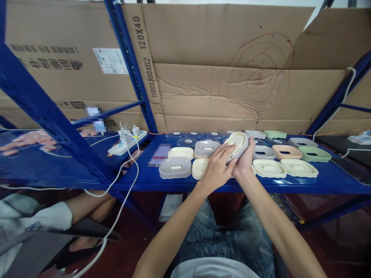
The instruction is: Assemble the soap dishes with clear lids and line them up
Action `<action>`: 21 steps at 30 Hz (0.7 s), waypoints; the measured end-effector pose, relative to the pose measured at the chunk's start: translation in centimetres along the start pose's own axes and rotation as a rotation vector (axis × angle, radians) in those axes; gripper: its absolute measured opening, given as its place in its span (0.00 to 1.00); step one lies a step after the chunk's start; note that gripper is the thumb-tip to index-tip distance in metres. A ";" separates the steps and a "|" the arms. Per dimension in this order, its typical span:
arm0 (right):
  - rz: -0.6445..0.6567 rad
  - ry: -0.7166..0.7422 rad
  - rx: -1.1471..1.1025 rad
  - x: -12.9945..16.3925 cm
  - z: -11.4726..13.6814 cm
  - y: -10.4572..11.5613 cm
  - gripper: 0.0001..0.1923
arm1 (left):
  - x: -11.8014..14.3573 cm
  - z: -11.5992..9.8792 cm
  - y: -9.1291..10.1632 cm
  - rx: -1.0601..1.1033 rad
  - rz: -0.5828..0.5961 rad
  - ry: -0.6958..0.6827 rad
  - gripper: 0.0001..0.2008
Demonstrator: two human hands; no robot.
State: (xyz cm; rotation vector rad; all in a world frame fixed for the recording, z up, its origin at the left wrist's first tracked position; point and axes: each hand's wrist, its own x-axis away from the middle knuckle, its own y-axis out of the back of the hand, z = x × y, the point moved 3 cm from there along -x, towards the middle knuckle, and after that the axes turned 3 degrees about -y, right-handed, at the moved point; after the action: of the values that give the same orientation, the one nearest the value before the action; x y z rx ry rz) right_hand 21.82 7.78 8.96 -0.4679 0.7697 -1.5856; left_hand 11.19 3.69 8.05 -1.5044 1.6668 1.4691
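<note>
I see both hands raised over the blue metal shelf point(150, 179) front edge, right hand point(245, 160) cupping a cream oval plastic soap dish point(237, 144), left hand point(216, 166) fingers pinching its rim, probably seating a tray.

1. Only properly readable print is on the cardboard sheet point(203, 77) standing up behind the shelf, up and left of my fingers point(223, 152): "120X40" and below it "1100X380X62", running sideways.
2. The cardboard box point(52, 61) way off left has dark characters and a white label point(110, 60), both too blurry for me.
</note>
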 end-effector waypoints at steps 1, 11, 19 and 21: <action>0.008 -0.006 0.000 0.2 0.3 -0.3 0.31 | -0.4 0.0 0.2 0.026 -0.023 0.014 0.21; 0.158 0.083 0.488 -2.2 5.0 2.0 0.32 | -1.1 -0.6 2.1 0.242 -0.056 0.128 0.14; 0.277 0.376 1.661 -9.1 11.2 7.2 0.52 | 2.1 1.1 9.9 -0.025 -0.256 0.234 0.11; 0.432 0.358 1.796 -10.0 10.0 7.4 0.52 | 3.1 1.6 11.9 -0.163 -0.327 0.249 0.10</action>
State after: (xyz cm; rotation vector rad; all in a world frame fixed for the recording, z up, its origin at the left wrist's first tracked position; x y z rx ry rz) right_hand 35.60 15.20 12.00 1.2099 -0.4694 -1.3483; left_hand -0.96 1.89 9.54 -2.0102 1.3674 1.3072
